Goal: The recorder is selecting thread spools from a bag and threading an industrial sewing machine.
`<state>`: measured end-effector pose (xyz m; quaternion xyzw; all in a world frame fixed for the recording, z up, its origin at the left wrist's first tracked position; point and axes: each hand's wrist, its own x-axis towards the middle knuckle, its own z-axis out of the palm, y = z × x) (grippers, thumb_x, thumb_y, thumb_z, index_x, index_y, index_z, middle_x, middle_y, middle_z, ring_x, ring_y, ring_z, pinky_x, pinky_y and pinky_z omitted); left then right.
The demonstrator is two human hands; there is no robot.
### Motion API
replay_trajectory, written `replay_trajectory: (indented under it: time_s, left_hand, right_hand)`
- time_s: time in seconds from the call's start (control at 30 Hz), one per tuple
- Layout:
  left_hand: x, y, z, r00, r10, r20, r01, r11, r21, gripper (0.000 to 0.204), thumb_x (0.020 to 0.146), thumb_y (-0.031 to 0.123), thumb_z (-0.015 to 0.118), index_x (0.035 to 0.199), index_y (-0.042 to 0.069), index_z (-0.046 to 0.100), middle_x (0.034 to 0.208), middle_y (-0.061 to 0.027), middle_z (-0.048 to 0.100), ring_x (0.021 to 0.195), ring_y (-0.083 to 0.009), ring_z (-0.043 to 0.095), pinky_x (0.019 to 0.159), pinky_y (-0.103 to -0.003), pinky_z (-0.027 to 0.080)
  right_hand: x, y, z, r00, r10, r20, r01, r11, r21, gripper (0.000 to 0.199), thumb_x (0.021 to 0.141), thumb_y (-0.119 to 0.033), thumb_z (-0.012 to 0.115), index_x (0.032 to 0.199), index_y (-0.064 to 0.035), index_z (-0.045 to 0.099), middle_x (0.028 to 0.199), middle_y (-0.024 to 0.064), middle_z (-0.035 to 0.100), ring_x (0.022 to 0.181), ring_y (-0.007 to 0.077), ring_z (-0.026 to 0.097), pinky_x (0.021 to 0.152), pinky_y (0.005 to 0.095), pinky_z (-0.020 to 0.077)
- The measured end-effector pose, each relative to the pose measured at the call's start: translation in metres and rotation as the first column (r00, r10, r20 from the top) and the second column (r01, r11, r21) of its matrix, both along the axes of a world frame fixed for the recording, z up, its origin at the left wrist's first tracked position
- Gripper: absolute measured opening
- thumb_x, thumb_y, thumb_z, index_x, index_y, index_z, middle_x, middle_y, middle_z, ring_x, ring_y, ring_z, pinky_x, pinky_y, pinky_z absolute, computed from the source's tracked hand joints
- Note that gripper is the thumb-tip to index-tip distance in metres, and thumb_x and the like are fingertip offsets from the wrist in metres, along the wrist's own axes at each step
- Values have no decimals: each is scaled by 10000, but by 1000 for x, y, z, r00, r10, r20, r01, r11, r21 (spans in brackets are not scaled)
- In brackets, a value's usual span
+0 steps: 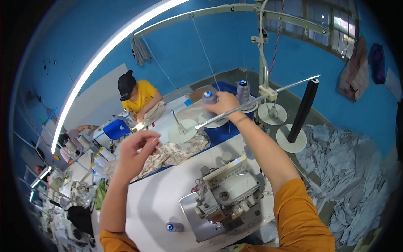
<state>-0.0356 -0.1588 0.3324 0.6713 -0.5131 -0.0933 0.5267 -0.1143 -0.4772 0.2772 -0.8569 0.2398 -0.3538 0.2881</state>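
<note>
Right hand (224, 103): arm stretched forward and up, fingers wrapped over the top of a grey thread cone (208, 102) with a blue core; grasp firm, cone upright on its round stand plate at the back of the tabletop (155, 201). Just right of this hand, a second grey thread cone (243, 92), upright, not touched. Further right, a tall black spool (303, 110) leaning on its own plate, well apart from the hand. A thin metal guide rod (256, 101) runs across directly under the wrist.

Left hand (136, 153): raised near the body, fingers curled inward, thumb and fingertips close together; whether thread is pinched cannot be told. Just beyond and right of it, floral fabric (176, 153) bunched on the tabletop.

Below and between both forearms: overlock sewing machine (226, 197), grey-white. Near the left elbow, a small grey thread spool (174, 227) lying on its side.

Beyond the left hand, another person in a yellow shirt (140, 96) bends over their own work. Right of the right forearm, a heap of pale blue cloth pieces (352, 168).
</note>
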Motion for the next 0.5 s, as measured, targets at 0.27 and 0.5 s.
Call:
replay_trajectory:
  time_s: [0.27, 0.5]
  left_hand:
    - [-8, -104, 28, 918, 19, 397, -112, 970, 214, 180, 890, 113, 643, 1047, 30, 669, 826, -59, 667, 614, -74, 584, 565, -223, 464]
    - [20, -180, -6, 565, 104, 818, -35, 994, -102, 272, 852, 159, 652, 1119, 104, 655, 987, -99, 682, 817, -321, 637, 746, -390, 511]
  right_hand:
    - [-13, -9, -16, 995, 98, -18, -98, 995, 17, 983, 672, -489, 783, 1397, 0, 334, 873, 192, 651, 817, 322, 655, 760, 383, 520]
    - [-26, -19, -35, 973, 110, 204, -152, 967, 204, 599, 763, -332, 766, 1213, -19, 526, 646, 30, 550, 596, 144, 535, 574, 315, 449]
